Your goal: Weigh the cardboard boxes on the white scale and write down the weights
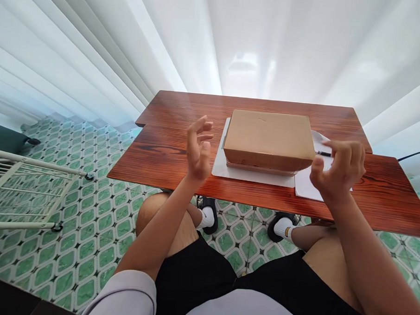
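Head view, person seated at a wooden tabletop (168, 151). Landmark: closed cardboard box (270, 138).

Box: lies flat, lid shut, near the middle of the tabletop. It rests on a white sheet (230, 170) whose edge shows on the box's left side and along its near side. More white paper (308, 187) sticks out from the box's near right corner, reaching close to the tabletop's near edge. A dark pen (323, 153) lies on that paper, just right of the box.

Left hand (198, 150): raised in the air just left of the box, palm turned toward it, fingers (202, 125) loosely spread and curled, holding nothing. Clear gap between hand and box wall.

Right hand (340, 170): raised at the box's near right corner, above the paper and pen, fingers (336, 145) bent and apart, holding nothing. Cannot tell whether a fingertip brushes the pen; no contact with the box.

Open room: bare wood left of the box out to the tabletop's left edge, a bare strip behind the box up to the far edge, bare wood right of the paper. Near edge of the tabletop runs just past the wrists, above the knees.

Surroundings: white curtains (131, 47) behind the box; green patterned tile floor (89, 208) left of and below the tabletop; a white wire rack (24, 186) on the floor well left of the box.
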A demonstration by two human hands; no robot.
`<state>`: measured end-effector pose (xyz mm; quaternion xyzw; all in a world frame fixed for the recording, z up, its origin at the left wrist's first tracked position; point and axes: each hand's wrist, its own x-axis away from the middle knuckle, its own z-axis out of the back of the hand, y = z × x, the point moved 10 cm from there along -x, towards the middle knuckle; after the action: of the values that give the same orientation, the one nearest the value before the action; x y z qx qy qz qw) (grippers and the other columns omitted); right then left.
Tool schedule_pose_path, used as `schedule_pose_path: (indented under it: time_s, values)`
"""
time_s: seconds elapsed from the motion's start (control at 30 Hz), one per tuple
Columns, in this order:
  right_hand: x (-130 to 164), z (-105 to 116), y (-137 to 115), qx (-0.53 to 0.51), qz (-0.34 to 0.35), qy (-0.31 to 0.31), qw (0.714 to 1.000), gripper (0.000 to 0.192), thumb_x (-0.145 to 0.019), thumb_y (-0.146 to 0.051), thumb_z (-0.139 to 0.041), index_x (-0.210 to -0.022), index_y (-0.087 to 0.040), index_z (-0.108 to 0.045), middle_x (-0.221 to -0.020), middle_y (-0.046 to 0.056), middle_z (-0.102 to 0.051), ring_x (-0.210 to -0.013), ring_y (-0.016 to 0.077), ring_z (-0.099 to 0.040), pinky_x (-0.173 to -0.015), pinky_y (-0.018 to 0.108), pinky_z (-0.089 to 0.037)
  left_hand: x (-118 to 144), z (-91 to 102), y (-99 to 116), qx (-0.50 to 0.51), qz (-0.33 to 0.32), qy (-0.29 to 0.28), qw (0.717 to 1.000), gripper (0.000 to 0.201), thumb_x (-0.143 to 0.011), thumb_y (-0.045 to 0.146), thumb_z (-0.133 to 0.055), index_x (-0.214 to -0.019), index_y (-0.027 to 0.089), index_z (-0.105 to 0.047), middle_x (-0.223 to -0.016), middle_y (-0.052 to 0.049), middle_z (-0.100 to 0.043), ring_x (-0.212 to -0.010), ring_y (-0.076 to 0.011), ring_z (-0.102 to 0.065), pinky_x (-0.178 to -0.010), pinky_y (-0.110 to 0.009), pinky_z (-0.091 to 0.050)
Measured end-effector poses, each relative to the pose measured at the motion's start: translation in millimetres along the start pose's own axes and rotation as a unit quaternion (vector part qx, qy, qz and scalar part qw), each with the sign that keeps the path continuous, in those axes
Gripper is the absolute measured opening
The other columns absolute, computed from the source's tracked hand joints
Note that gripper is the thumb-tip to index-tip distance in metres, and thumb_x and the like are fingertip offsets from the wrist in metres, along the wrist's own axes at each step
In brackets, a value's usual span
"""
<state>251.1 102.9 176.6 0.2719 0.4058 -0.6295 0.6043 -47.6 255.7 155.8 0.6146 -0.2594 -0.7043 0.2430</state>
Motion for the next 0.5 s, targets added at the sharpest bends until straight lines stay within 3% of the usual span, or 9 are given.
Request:
schedule_pose_path:
  time_s: [0.1,0.23,0.37,0.5]
  values:
    - [11.1,7.4,-45.8,-0.015,0.167,0.022,0.986,0.020,-0.097,-0.038,-0.048,-0.100,-0.025,-0.062,-0.075,0.007,-0.058,-0.066,0.0246,-0.053,-0.056,0.039,-0.039,-6.0,14.7,30.0,-0.063,-0.096,0.031,0.993,0.047,-0.094,0.059,-0.047,-0.132,0.032,-0.051,-0.110,-0.006,-0.059,-0.098,-0.0253,-0.059,-0.077,-0.039,-0.051]
    - [31.0,-8.2,-96.6,-0.073,0.276,-0.057,0.957,0.017,-0.097,-0.031,-0.050,-0.084,-0.025,-0.060,-0.066,0.002,-0.056,-0.058,0.0175,-0.047,-0.050,0.034,-0.034,-7.6,8.3,77.5,-0.100,-0.239,0.012,0.966,0.034,-0.094,0.049,-0.046,-0.121,0.030,-0.054,-0.087,-0.003,-0.058,-0.077,-0.0224,-0.057,-0.071,-0.041,-0.049]
    - [49.9,-21.6,-132.9,-0.092,0.347,-0.086,0.929,0.025,-0.097,-0.028,-0.052,-0.072,-0.024,-0.056,-0.061,-0.001,-0.051,-0.055,0.0160,-0.038,-0.049,0.034,-0.027,17.6,-34.3,127.7,-0.077,-0.398,-0.125,0.906,0.023,-0.094,0.030,-0.043,-0.101,0.025,-0.064,-0.081,-0.002,-0.059,-0.068,-0.0176,-0.054,-0.060,-0.036,-0.047]
    - [63.5,-41.6,-146.4,-0.096,0.375,-0.144,0.911,0.033,-0.100,-0.024,-0.047,-0.066,-0.023,-0.052,-0.057,-0.001,-0.043,-0.056,0.0167,-0.033,-0.051,0.035,-0.024,61.6,-68.2,153.1,-0.037,-0.457,-0.236,0.857,0.008,-0.085,0.025,-0.064,-0.085,0.031,-0.069,-0.067,0.003,-0.054,-0.056,-0.0128,-0.045,-0.045,-0.029,-0.035]
